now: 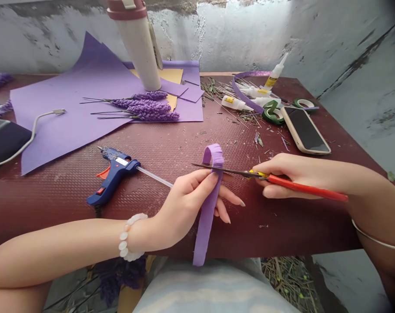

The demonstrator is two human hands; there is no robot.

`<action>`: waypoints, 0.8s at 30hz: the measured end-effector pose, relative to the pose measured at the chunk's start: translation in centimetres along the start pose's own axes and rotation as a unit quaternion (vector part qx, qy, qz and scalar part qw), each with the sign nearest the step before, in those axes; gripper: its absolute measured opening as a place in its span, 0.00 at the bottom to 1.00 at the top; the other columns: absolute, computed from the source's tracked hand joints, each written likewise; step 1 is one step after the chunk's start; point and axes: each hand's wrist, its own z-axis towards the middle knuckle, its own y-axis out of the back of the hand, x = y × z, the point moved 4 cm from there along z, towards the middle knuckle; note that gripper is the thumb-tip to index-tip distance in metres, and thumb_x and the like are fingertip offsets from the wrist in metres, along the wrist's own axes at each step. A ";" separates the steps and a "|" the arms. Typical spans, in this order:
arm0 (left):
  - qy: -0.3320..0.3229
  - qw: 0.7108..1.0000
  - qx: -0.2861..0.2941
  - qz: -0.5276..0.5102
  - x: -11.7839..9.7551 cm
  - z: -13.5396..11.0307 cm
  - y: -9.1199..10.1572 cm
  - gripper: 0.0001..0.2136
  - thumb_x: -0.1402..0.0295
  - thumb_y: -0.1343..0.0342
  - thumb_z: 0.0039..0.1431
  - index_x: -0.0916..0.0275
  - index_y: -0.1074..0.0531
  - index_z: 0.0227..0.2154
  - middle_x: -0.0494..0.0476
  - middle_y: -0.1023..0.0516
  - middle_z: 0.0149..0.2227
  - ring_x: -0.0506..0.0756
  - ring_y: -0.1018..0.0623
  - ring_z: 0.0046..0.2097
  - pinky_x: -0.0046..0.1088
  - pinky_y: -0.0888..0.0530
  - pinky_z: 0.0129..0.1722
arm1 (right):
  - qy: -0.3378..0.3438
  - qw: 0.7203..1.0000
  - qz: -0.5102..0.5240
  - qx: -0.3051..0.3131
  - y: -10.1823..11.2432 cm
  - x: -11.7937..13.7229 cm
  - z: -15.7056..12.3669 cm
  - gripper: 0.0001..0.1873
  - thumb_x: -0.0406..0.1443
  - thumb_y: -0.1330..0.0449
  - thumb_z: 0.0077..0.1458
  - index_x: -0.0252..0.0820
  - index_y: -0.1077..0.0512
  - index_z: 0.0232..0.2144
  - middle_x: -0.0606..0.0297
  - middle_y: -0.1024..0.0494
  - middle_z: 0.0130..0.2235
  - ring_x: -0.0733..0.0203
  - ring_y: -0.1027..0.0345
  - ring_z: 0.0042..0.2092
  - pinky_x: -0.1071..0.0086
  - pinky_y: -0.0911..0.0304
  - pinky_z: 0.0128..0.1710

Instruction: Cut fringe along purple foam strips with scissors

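Observation:
My left hand [187,204] pinches a strip of purple craft foam [209,206] that hangs down past the table edge. The strip's upper end curls over and shows a fringe of fine cuts. My right hand [292,176] grips scissors with red handles [302,184]. Their dark blades reach left and lie against the strip just below the curl. A blue hot glue gun [114,176] lies on its side near my left hand, with its clear glue stick [155,177] pointing toward my wrist.
The dark red table mat [282,226] holds purple foam sheets [70,108], foam lavender sprigs [145,106], a purple headband [243,93], glue bottles [235,103], green floral tape [272,114], a phone [305,130] and a white flask [140,52]. Scraps lie scattered. A grey wall stands behind.

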 end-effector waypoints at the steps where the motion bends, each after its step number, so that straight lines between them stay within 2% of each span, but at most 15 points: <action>1: 0.007 1.000 0.001 -0.003 0.0 0.0 0.0 0.23 0.45 0.23 0.73 0.61 0.20 0.39 0.66 0.03 0.40 0.55 0.13 0.28 0.30 0.16 0.31 | -0.001 1.000 0.005 0.000 0.0 0.1 0.0 0.34 0.68 0.25 0.60 0.51 0.32 0.31 0.73 0.34 0.30 0.58 0.44 0.31 0.61 0.48 0.29; 3: 0.015 1.000 0.001 -0.009 0.0 0.1 0.1 0.23 0.46 0.22 0.72 0.61 0.21 0.38 0.66 0.03 0.39 0.55 0.13 0.27 0.30 0.16 0.31 | -0.005 1.000 0.007 0.002 0.0 0.4 -0.1 0.37 0.71 0.23 0.54 0.52 0.31 0.32 0.72 0.31 0.31 0.57 0.41 0.31 0.60 0.46 0.30; 6: 0.020 1.000 0.004 -0.018 0.0 0.1 0.0 0.23 0.46 0.21 0.71 0.61 0.19 0.40 0.64 0.04 0.37 0.55 0.13 0.27 0.30 0.17 0.31 | -0.046 0.999 0.002 0.002 0.1 1.2 -0.2 0.35 0.62 0.17 0.45 0.52 0.33 0.30 0.71 0.29 0.30 0.56 0.40 0.30 0.60 0.46 0.27; 8: 0.023 0.999 0.007 -0.023 0.0 0.2 0.0 0.24 0.45 0.20 0.70 0.62 0.18 0.42 0.63 0.05 0.36 0.55 0.14 0.27 0.29 0.17 0.31 | -0.061 0.998 0.016 0.009 0.1 1.9 -0.2 0.31 0.54 0.17 0.48 0.52 0.34 0.28 0.72 0.31 0.29 0.57 0.41 0.29 0.60 0.47 0.27; 12: 0.025 0.999 0.016 -0.021 -0.1 0.2 -0.1 0.26 0.43 0.19 0.68 0.62 0.20 0.37 0.64 0.05 0.36 0.54 0.15 0.26 0.27 0.19 0.30 | -0.067 0.997 0.041 0.018 0.2 2.4 -0.6 0.24 0.42 0.19 0.53 0.51 0.33 0.29 0.71 0.31 0.30 0.58 0.39 0.28 0.60 0.49 0.26; 15: 0.028 0.999 0.021 -0.020 -0.1 0.2 -0.1 0.26 0.44 0.20 0.69 0.62 0.19 0.36 0.66 0.05 0.36 0.54 0.16 0.26 0.27 0.20 0.29 | -0.061 0.996 0.056 0.043 0.1 2.1 -0.9 0.22 0.40 0.21 0.55 0.51 0.33 0.31 0.73 0.33 0.30 0.61 0.44 0.27 0.61 0.52 0.26; 17: 0.028 0.999 0.019 -0.019 -0.1 0.2 -0.1 0.25 0.45 0.21 0.70 0.62 0.19 0.37 0.66 0.04 0.37 0.53 0.16 0.25 0.27 0.20 0.29 | -0.055 0.995 0.064 0.043 0.0 1.7 -0.8 0.25 0.45 0.19 0.57 0.51 0.34 0.31 0.74 0.36 0.30 0.63 0.48 0.26 0.61 0.53 0.26; 19: 0.024 1.000 0.012 -0.015 -0.2 0.3 0.1 0.24 0.45 0.21 0.71 0.62 0.19 0.37 0.67 0.04 0.38 0.54 0.16 0.26 0.28 0.20 0.28 | -0.045 0.997 0.068 0.009 -0.1 1.3 -0.5 0.32 0.55 0.17 0.57 0.51 0.35 0.30 0.75 0.37 0.29 0.62 0.49 0.28 0.62 0.54 0.26; 21: 0.019 1.000 0.009 -0.011 -0.2 0.4 0.2 0.24 0.45 0.21 0.71 0.62 0.20 0.37 0.67 0.04 0.38 0.54 0.15 0.26 0.28 0.20 0.29 | -0.018 0.997 0.077 -0.007 -0.2 0.8 0.0 0.41 0.68 0.16 0.47 0.51 0.35 0.29 0.75 0.36 0.29 0.61 0.48 0.30 0.62 0.52 0.27; 24: 0.014 1.000 0.009 -0.015 -0.2 0.6 0.4 0.24 0.46 0.21 0.70 0.61 0.20 0.37 0.66 0.04 0.37 0.54 0.15 0.26 0.28 0.20 0.29 | 0.003 0.998 0.065 -0.013 -0.3 -0.1 0.4 0.48 0.80 0.22 0.44 0.51 0.33 0.29 0.76 0.36 0.29 0.60 0.47 0.31 0.62 0.51 0.29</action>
